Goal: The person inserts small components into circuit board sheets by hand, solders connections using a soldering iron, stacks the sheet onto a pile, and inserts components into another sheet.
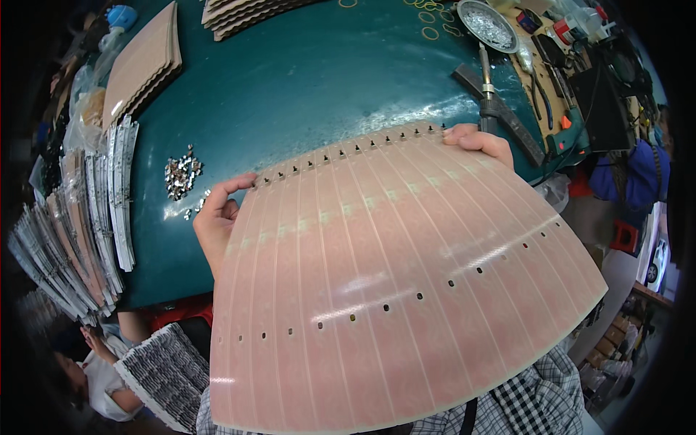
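A wide pink panel (406, 239) of long, narrow strips side by side lies tilted across my lap, its far edge near the table. Small dark pieces stand in a row along that far edge, and a row of little slots crosses the nearer half. My left hand (217, 221) pinches the panel's far left corner between thumb and fingers. At the far right corner my right hand (482, 143) grips the edge, its thumb hidden beneath or behind the panel. A small pile of shiny metal bits (181, 176) lies on the table left of my left hand.
Bundles of silver strips (119, 192) and stacked tan wavy-edged sheets (145, 65) occupy the green table's (290, 80) left. A soldering iron (487, 87), dark bar (507, 119), round metal dish (489, 25), rubber bands (429, 32) and pliers (540, 94) lie right. Another person (109, 384) is at lower left.
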Demonstrator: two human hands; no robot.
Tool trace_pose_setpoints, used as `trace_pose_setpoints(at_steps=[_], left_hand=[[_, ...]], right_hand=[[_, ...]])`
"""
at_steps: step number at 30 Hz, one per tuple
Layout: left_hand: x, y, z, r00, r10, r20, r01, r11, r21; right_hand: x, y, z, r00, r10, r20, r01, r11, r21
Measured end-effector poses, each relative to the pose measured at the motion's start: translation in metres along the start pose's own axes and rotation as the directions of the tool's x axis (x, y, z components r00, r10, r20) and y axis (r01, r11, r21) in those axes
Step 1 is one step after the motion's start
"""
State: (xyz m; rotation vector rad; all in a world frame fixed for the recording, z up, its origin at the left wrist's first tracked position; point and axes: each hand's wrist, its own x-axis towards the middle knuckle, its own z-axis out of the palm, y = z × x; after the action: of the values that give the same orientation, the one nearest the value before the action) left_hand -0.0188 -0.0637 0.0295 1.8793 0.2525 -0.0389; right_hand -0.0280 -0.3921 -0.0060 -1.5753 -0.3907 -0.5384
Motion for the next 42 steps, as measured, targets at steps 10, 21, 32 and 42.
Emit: trace_pose_setpoints(at_steps=[10,21,32,42], left_hand=[[0.012,-0.006,0.003,1.0,0.017,-0.013,-0.017,1.0,-0.009],[0.031,0.005,-0.005,0.855,0.369,-0.364,-0.479,0.832,-0.28],[-0.009,0.093,-0.008,0.168,0.946,-0.276,-0.721,0.308,0.62],[-0.043,0.13,0.006,0.053,0.963,0.265,-0.935,-0.045,0.352]], right_hand=[[0.008,0.007,-0.008,0.994,-0.037,0.1,0.045,0.996,-0.075],[0.066,-0.016,0.018,0.918,0.227,-0.325,-0.26,0.964,-0.061],[0.031,-0.066,0.042,0.885,-0.447,-0.129,0.33,0.799,-0.503],[0.055,-0.087,0.063,0.954,-0.288,0.081,0.293,0.846,-0.445]])
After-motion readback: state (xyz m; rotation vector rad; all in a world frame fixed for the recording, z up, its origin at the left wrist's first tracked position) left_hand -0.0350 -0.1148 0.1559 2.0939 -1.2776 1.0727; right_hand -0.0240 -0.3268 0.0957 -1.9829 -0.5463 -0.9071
